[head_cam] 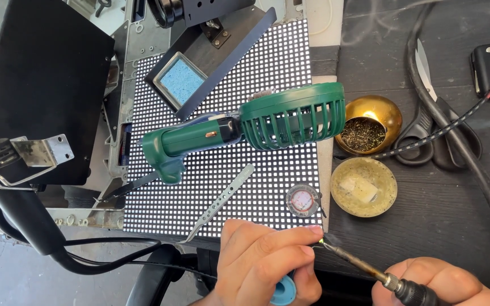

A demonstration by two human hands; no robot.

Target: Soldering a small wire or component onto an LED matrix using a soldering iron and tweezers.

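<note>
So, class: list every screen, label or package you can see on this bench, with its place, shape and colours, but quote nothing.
LED panel: lies flat mid-bench under a green fan; rectangular, black with a grid of lit white dots.
Round tin: on the panel's lower right corner near the left hand; small silver disc with a reddish-white label.
No other screens or packages show.

Bright even light, glowing LED panel [222, 170] slightly overexposed, sharp focus, soft shadows
</note>
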